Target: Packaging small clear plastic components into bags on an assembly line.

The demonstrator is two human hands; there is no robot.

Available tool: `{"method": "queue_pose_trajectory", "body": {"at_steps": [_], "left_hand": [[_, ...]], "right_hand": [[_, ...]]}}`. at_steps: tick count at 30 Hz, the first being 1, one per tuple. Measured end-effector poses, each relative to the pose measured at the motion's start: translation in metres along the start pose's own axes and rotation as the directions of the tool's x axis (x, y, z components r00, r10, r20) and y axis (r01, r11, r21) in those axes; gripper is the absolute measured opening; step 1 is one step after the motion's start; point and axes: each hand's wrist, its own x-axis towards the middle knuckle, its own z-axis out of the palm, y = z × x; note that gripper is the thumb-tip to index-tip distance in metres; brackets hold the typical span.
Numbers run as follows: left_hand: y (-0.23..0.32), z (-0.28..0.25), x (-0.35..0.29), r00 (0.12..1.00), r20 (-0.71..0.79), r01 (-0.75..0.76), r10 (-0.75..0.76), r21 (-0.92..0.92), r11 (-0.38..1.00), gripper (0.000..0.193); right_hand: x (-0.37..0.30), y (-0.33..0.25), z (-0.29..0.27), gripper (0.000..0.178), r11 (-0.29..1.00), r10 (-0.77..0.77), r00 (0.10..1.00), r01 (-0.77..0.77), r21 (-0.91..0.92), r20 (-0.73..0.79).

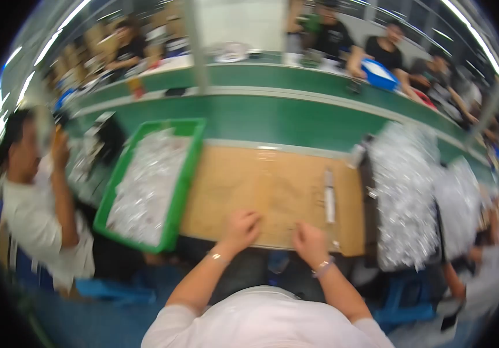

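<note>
My left hand (242, 229) is closed with curled fingers above the near edge of a brown work board (226, 180). Across a short gap, my right hand (311, 241) is also closed in a loose fist near the same edge. Nothing shows in either hand, though the picture is blurred. Beyond my right hand, a slim white tool with a dark tip (329, 200) lies lengthwise on the board; its exact kind is unclear. A green crate (175, 217) to the left holds many clear plastic bags (145, 180).
At the right stands a dark bin (370, 197) heaped with shiny clear bags (403, 191), beside another clear bag (458, 203). A person (35, 214) sits at the left. Across the green bench (249, 119), several people work, one with a blue tray (379, 74). Blue stools (406, 307) stand below.
</note>
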Motion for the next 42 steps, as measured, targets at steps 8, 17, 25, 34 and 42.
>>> {"method": "queue_pose_trajectory", "body": {"at_steps": [8,17,25,34,42], "left_hand": [[0.010,-0.005,-0.002,1.000,0.003,-0.005,0.005,0.001,1.000,0.016],[-0.004,0.003,-0.007,1.000,0.002,0.020,-0.020,-0.026,0.999,0.018],[0.006,-0.004,-0.001,0.995,0.060,0.078,-0.080,0.040,0.996,0.018],[0.001,-0.001,-0.006,0.964,0.225,0.167,-0.140,-0.108,0.980,0.020],[0.005,-0.013,0.006,0.971,0.241,0.013,-0.002,-0.043,0.999,0.019]], "right_hand": [[0.000,-0.011,-0.010,0.017,1.000,0.007,1.000,-0.007,0.000,-0.009],[-0.001,-0.011,-0.005,0.013,0.999,0.031,0.999,-0.031,0.007,-0.025],[0.000,-0.003,-0.004,0.013,0.996,0.030,0.999,-0.034,0.085,0.045],[-0.006,-0.003,-0.006,0.015,0.997,0.038,0.997,-0.042,0.060,0.061],[-0.031,-0.009,-0.005,0.019,0.876,-0.458,0.889,0.453,0.163,-0.005]]}}
